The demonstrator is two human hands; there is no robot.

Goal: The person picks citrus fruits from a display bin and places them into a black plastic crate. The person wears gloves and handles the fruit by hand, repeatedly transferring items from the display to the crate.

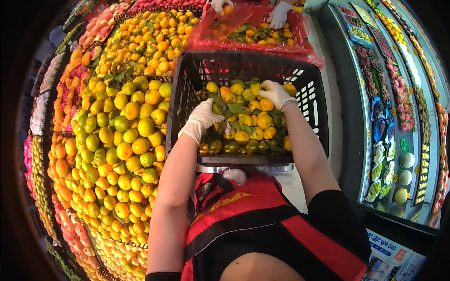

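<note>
Before me is a black plastic crate (246, 161) with slotted walls, holding yellow-orange mandarins (242, 137) with green leaves (236, 108). My left hand (201, 121), in a white glove, reaches inside at the left. Its thumb and fingers are apart beside leaves and fruit, and whether they grip anything is unclear. My right hand (276, 94), also gloved, reaches in at the far right with curled fingers touching the mandarins. Those fingertips are partly hidden, so a hold on a fruit cannot be made out.
Left of the crate rises a sloped display of mandarins (124, 151). Beyond the crate, another person's gloved hands (278, 15) work over a red plastic-lined crate (299, 33) of small citrus. A fruit shelf (381, 116) runs along the right, across the aisle floor (332, 80).
</note>
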